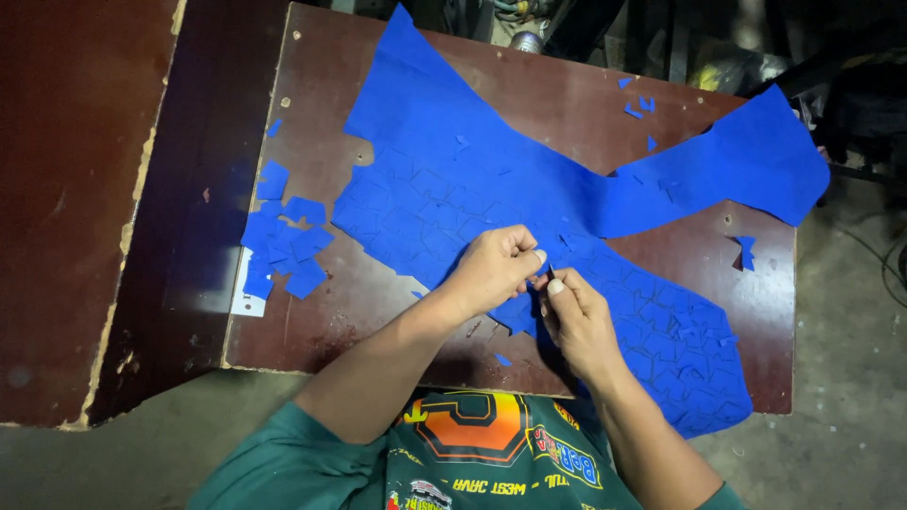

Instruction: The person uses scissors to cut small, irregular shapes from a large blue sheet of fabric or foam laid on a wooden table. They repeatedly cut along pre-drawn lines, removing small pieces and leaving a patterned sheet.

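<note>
Left hand (493, 269) pinches the edge of the big blue fabric sheet (453, 179) mid-table — right hand (574, 316) closed on a small dark cutting tool (551, 274), touching the sheet. Pile of cut blue pieces (283, 246) lies left on brown table (331, 312).

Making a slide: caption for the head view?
Both hands pinch a marked blue sheet on a brown table.
</note>
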